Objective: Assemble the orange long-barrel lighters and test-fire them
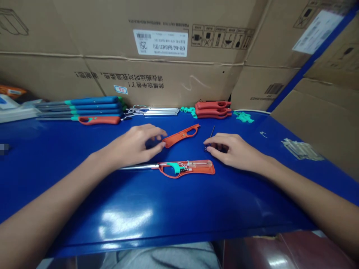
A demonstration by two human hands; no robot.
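My left hand (pixel 140 144) has its thumb and fingertips closed at the wide end of an orange lighter handle half (pixel 181 136), which lies slanted with its inner side up. Between the thumb and fingers of my right hand (pixel 231 149) is a small dark piece; a thin dark rod (pixel 212 131) sticks up beside it, and the grip hides most of it. Nearer to me lies an opened long-reach lighter (pixel 200 170). Its red shell holds a green trigger (pixel 175 167), white wires and a clear fuel tank, and a metal tube (pixel 140 166) runs left under my left hand.
Along the back lie stacked blue-handled lighters (pixel 95 106), an orange-handled one (pixel 101 120), metal tubes (pixel 161 111), red handle shells (pixel 213 110) and green parts (pixel 243 117). Clear pieces (pixel 303 149) lie on the right. Cardboard (pixel 179 82) walls the blue table (pixel 168 209).
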